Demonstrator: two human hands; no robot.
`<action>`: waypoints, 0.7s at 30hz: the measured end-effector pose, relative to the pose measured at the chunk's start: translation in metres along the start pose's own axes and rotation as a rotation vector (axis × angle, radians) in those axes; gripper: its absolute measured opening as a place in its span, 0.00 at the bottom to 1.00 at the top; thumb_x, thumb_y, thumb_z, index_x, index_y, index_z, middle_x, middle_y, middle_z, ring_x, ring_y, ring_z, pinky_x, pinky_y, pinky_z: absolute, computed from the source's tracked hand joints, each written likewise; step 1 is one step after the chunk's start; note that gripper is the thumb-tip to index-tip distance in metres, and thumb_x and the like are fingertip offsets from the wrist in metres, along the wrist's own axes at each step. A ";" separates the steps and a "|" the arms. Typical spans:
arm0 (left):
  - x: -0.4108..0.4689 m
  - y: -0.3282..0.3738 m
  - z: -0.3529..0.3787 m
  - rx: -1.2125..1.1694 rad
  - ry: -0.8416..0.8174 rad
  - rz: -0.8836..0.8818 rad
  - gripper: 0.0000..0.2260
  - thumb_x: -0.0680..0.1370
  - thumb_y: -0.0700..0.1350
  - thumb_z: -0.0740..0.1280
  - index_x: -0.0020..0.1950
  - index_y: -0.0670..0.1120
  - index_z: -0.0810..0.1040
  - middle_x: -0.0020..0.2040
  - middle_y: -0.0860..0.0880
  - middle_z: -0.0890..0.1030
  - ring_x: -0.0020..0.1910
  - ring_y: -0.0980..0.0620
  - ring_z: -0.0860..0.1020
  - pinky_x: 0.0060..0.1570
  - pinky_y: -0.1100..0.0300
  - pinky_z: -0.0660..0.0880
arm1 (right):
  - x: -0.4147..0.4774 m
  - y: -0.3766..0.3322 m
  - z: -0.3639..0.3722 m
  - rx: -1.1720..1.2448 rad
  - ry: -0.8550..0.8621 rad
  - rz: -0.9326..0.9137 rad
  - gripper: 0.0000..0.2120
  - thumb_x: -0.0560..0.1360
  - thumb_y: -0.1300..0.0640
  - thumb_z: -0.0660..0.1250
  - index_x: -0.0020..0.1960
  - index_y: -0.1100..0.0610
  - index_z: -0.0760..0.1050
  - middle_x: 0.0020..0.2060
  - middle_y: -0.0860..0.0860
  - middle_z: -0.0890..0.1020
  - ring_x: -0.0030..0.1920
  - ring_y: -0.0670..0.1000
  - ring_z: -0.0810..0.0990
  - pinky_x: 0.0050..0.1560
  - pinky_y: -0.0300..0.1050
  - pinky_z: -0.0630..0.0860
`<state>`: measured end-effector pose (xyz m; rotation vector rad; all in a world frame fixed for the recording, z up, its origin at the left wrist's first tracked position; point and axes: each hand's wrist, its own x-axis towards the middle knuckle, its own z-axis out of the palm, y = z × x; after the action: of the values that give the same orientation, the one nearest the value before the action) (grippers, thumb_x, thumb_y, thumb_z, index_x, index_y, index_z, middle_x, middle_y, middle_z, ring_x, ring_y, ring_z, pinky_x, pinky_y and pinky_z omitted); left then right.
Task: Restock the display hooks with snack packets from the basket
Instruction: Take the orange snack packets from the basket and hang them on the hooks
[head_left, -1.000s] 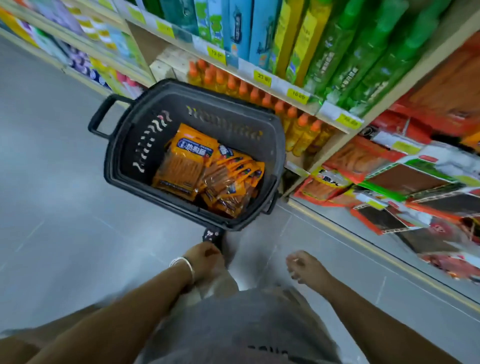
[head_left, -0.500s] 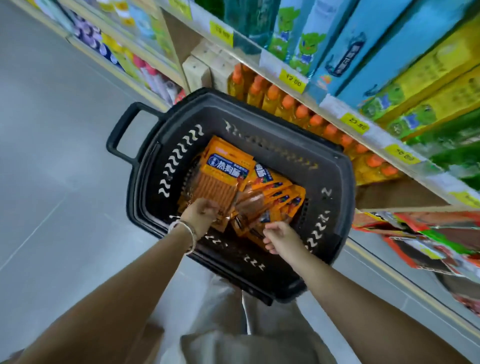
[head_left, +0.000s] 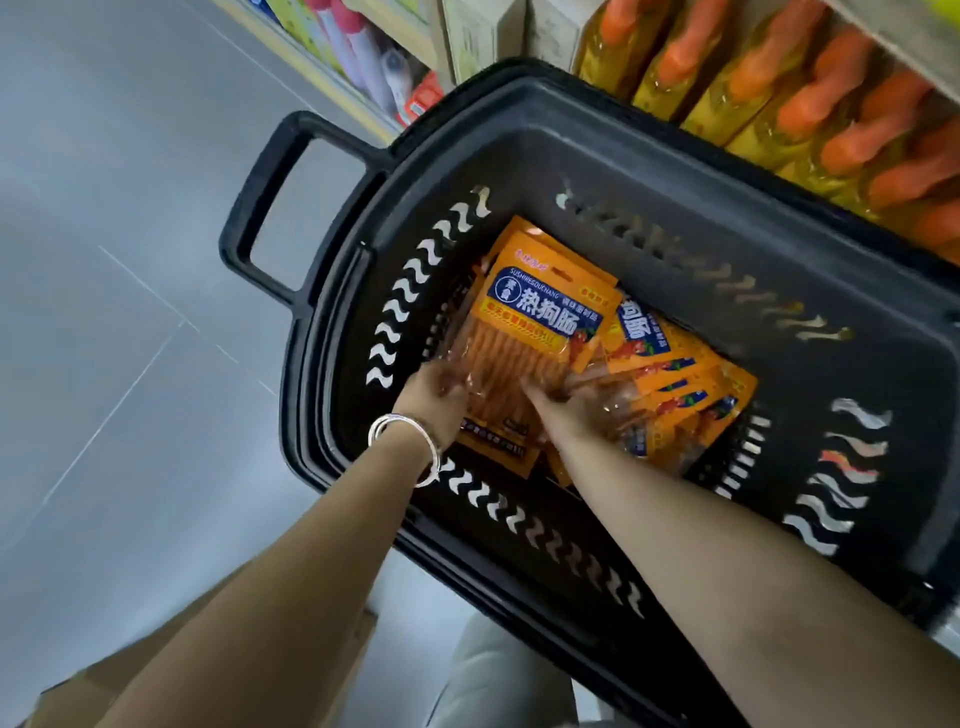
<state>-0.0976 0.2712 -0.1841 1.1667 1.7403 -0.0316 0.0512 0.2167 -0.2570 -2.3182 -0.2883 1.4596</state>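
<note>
Grey shop floor (head_left: 104, 364) surrounds the black basket (head_left: 675, 218), where my left grip (head_left: 431, 389) and right grip (head_left: 566, 410), only reaching in half a second ago, now curl round the top snack packet (head_left: 540, 322), seemingly ready to lift.

A grey tiled floor (head_left: 104, 364) fills the left side. A black plastic basket (head_left: 675, 171) stands over it at the centre and right, its loop handle at the far left; its underside is hidden. On the basket's bottom lie orange snack packets. The top packet (head_left: 545, 312) lies flat with its blue label facing up, on others stacked beneath it. Just to its right, more packets (head_left: 691, 395) are fanned out and overlapping. A brown cardboard box (head_left: 311, 649) sits on the floor at the near left. Beyond the basket's far right rim, a row of yellow bottles (head_left: 717, 98) with orange caps stands close together on a low shelf.
</note>
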 end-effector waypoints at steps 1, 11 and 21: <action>0.000 0.000 0.001 0.000 -0.011 -0.009 0.13 0.77 0.43 0.62 0.61 0.47 0.75 0.55 0.49 0.79 0.41 0.55 0.75 0.39 0.69 0.70 | 0.002 -0.001 0.003 0.027 0.025 0.010 0.23 0.66 0.42 0.75 0.52 0.56 0.75 0.47 0.53 0.82 0.48 0.55 0.81 0.51 0.50 0.78; -0.005 0.008 0.004 0.027 -0.095 -0.050 0.17 0.77 0.48 0.63 0.66 0.47 0.71 0.61 0.48 0.76 0.54 0.50 0.74 0.51 0.61 0.68 | -0.017 0.040 -0.069 0.362 0.102 0.197 0.22 0.70 0.56 0.74 0.60 0.58 0.69 0.55 0.54 0.78 0.52 0.55 0.78 0.55 0.52 0.76; -0.018 0.038 -0.011 0.019 -0.152 -0.065 0.34 0.70 0.66 0.65 0.69 0.48 0.67 0.63 0.49 0.74 0.60 0.46 0.74 0.59 0.56 0.68 | -0.069 0.002 -0.092 0.354 -0.520 -0.019 0.18 0.72 0.59 0.71 0.60 0.49 0.72 0.55 0.50 0.82 0.55 0.51 0.81 0.54 0.49 0.78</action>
<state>-0.0781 0.2843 -0.1478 1.0931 1.6460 -0.1721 0.1040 0.1698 -0.1660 -1.6360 -0.1690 1.9107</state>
